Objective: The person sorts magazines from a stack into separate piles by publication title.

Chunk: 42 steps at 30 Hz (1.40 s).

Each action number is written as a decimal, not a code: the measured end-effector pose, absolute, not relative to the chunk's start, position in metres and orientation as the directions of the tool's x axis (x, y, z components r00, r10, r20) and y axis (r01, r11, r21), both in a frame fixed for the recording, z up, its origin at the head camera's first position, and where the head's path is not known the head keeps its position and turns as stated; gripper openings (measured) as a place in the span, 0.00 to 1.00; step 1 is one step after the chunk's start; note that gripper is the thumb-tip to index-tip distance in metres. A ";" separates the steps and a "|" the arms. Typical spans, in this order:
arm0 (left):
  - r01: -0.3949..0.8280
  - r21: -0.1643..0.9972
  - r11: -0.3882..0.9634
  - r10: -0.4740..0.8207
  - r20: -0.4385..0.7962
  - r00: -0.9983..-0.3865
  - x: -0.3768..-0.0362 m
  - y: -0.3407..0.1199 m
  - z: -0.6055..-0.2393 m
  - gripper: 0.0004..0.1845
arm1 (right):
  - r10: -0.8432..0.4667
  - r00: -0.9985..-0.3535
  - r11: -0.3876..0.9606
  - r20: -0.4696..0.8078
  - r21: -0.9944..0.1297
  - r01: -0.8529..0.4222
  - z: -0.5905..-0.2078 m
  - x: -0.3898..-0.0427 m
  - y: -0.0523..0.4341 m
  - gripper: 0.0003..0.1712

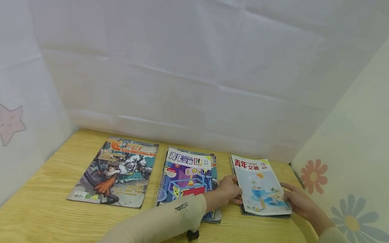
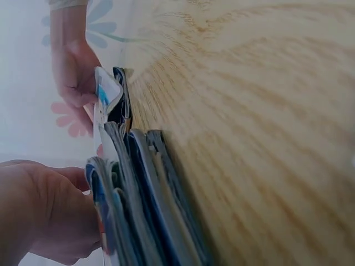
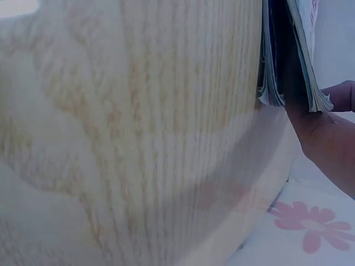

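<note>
Three lots of magazines on one table

Right-hand stack [image 1: 261, 187] — top pale-blue issue lifted at both side edges, left hand [image 1: 229, 189] and right hand [image 1: 299, 202] each pinching it to raise it level. Middle stack [image 1: 189, 179] and single comic magazine [image 1: 117, 170] lie flat on the wooden table [image 1: 51, 213].

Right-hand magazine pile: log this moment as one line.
left hand: holds top magazine left edge | right hand: holds its right edge | magazine: lifted off pile | table: two more stacks
</note>
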<state>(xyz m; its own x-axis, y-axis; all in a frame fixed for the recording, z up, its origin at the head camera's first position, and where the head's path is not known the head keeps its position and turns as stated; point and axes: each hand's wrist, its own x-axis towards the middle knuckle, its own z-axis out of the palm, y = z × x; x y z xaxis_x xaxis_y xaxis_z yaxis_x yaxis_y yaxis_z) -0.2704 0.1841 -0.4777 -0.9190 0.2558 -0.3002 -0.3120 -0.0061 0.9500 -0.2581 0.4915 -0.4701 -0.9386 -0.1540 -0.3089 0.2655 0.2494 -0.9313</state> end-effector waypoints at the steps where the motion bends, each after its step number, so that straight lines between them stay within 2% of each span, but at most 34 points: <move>1: -0.313 0.950 0.008 0.253 -0.304 -0.918 -0.271 0.183 -0.477 0.31 | -0.162 -0.937 0.262 -0.309 -0.929 0.261 -0.469 -0.260 0.490 0.43; 4: -0.315 0.948 0.043 0.262 -0.315 -0.912 -0.271 0.179 -0.473 0.29 | -0.134 -0.937 0.322 -0.323 -0.908 0.267 -0.465 -0.263 0.486 0.40; 8: -0.322 0.944 0.066 0.293 -0.327 -0.899 -0.269 0.170 -0.467 0.27 | -0.078 -0.938 0.508 -0.337 -0.823 0.253 -0.451 -0.260 0.481 0.36; 11: -0.305 0.951 0.056 0.334 -0.305 -0.892 -0.267 0.157 -0.459 0.26 | -0.060 -0.944 0.629 -0.325 -0.746 0.217 -0.437 -0.257 0.478 0.37; 17: -0.161 0.984 0.079 0.408 -0.179 -0.895 -0.264 0.124 -0.447 0.21 | -0.076 -0.958 0.747 -0.275 -0.652 0.128 -0.420 -0.253 0.464 0.35; 24: 0.115 0.961 0.252 0.426 -0.003 -0.905 -0.251 0.092 -0.445 0.19 | -0.032 -0.985 0.751 -0.169 -0.654 0.088 -0.415 -0.237 0.418 0.28; 28: 0.208 0.931 0.299 0.424 0.065 -0.903 -0.242 0.073 -0.442 0.18 | -0.049 -0.992 0.729 -0.115 -0.683 0.043 -0.415 -0.233 0.387 0.24; 33: 0.257 0.915 0.311 0.413 0.113 -0.904 -0.237 0.055 -0.444 0.17 | -0.094 -0.991 0.710 -0.092 -0.704 -0.002 -0.413 -0.233 0.351 0.20; 42: 0.198 0.920 0.339 0.348 0.073 -0.935 -0.229 0.025 -0.446 0.15 | -0.157 -0.986 0.667 -0.063 -0.743 -0.058 -0.407 -0.230 0.299 0.17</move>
<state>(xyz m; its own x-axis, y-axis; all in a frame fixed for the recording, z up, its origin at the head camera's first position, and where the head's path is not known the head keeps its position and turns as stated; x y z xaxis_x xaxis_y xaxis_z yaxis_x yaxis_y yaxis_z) -0.2294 0.0251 -0.4459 -0.9346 0.3482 0.0727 0.1978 0.3390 0.9198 -0.2305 0.2994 -0.4073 -0.9856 -0.1569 -0.0632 -0.0585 0.6668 -0.7430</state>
